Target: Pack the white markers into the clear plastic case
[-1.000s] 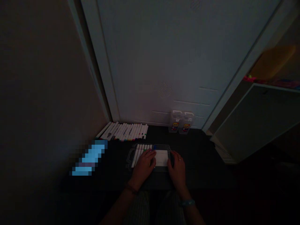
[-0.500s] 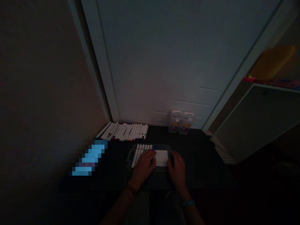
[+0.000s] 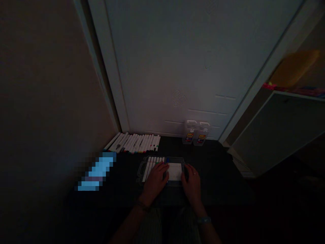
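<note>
A clear plastic marker case [image 3: 175,159] lies unfolded on the dark tabletop in front of me. Several white markers [image 3: 151,165] stand side by side in its left half, and a white card or sheet [image 3: 175,171] covers much of the right half. My left hand [image 3: 157,176] is bent over the middle of the case, thumb and fingertips at the white card's left edge, covering some markers. Along the case's right side, my right hand [image 3: 192,179] curls its thumb and fingers around the edge. What lies under both palms is hidden.
A row of loose white markers [image 3: 137,143] lies at the back left. Two clear cases with labels [image 3: 195,134] stand upright against the pale door [image 3: 162,67]. A pixelated bright blue patch [image 3: 98,171] is at the table's left. A board [image 3: 281,132] leans at the right.
</note>
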A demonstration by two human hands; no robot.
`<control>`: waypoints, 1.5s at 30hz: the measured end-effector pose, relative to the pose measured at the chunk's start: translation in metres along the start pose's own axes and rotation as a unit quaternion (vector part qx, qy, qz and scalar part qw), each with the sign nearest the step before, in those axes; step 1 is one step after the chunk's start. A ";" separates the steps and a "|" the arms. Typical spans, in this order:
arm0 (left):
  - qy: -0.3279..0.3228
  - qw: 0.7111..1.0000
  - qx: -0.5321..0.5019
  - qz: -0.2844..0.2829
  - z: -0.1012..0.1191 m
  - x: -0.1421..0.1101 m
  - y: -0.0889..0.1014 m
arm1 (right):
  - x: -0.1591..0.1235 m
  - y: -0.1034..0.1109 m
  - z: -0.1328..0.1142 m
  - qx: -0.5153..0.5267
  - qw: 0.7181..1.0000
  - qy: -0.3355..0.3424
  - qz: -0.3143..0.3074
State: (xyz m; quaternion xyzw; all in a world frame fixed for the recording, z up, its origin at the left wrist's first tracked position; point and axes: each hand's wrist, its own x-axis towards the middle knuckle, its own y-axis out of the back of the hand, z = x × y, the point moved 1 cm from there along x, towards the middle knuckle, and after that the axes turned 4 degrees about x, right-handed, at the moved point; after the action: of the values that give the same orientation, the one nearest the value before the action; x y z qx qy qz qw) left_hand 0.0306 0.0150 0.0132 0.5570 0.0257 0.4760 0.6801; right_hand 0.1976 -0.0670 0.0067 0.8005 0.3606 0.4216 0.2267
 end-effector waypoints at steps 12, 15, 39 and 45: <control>0.028 1.000 0.001 -0.001 0.006 0.002 0.009 | 0.000 0.001 -0.002 0.008 1.000 -0.010 -0.009; 0.025 1.000 0.012 -0.005 0.006 0.001 0.008 | 0.000 0.002 -0.003 0.009 1.000 -0.009 -0.009; -0.017 0.996 0.084 -0.026 0.002 0.001 0.002 | 0.000 0.001 -0.002 0.001 1.000 -0.012 -0.010; -0.017 0.997 0.077 -0.023 0.004 0.000 0.004 | 0.000 0.000 -0.001 -0.002 1.000 -0.010 -0.010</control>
State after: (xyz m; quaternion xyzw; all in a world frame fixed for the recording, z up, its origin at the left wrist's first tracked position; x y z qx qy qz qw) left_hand 0.0305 0.0122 0.0178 0.6154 0.0636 0.4470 0.6461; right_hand 0.1971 -0.0675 0.0071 0.8008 0.3654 0.4118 0.2358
